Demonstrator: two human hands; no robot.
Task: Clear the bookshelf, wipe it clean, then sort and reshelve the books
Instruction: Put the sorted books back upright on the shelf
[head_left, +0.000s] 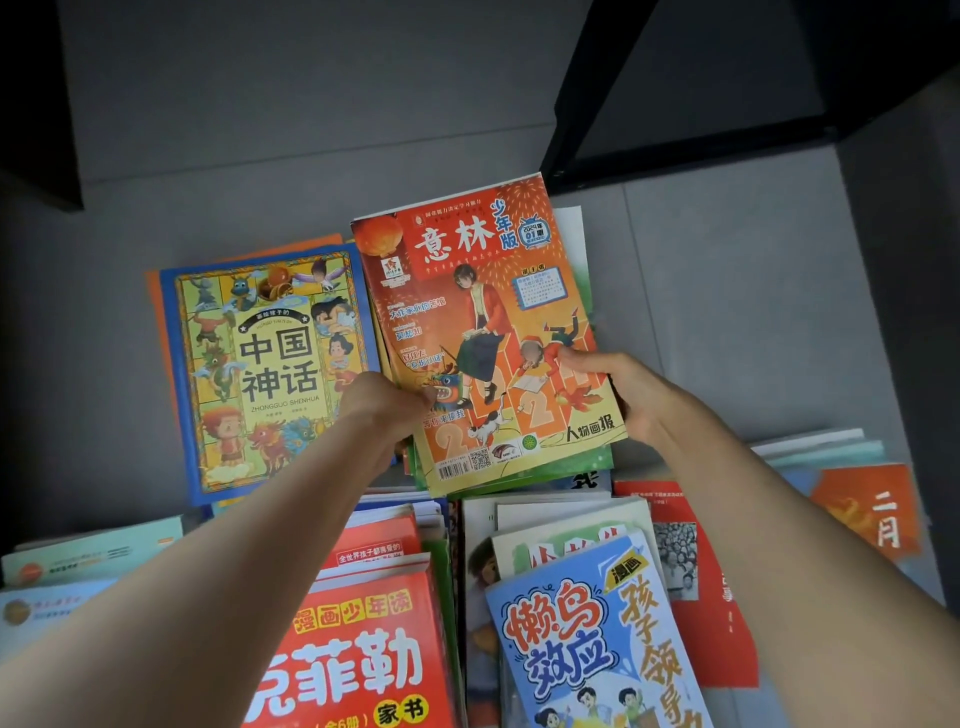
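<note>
An orange-red magazine (483, 322) with a lantern and cartoon figures on its cover is held over a stack of magazines on the grey floor. My left hand (387, 402) grips its lower left edge. My right hand (618, 387) grips its lower right edge, thumb on the cover. To its left lies a blue-bordered yellow picture book (260, 364), flat on other books. Nearer me sit a red book (358, 649) and a light blue comic book (592, 639) on further piles.
The black bookshelf frame (576, 104) stands at the upper right, another dark piece (36, 104) at the upper left. A red book (727, 597) and an orange one (867, 514) lie at the right. Pale booklets (88, 561) lie at the left. Bare grey floor (311, 130) lies beyond the books.
</note>
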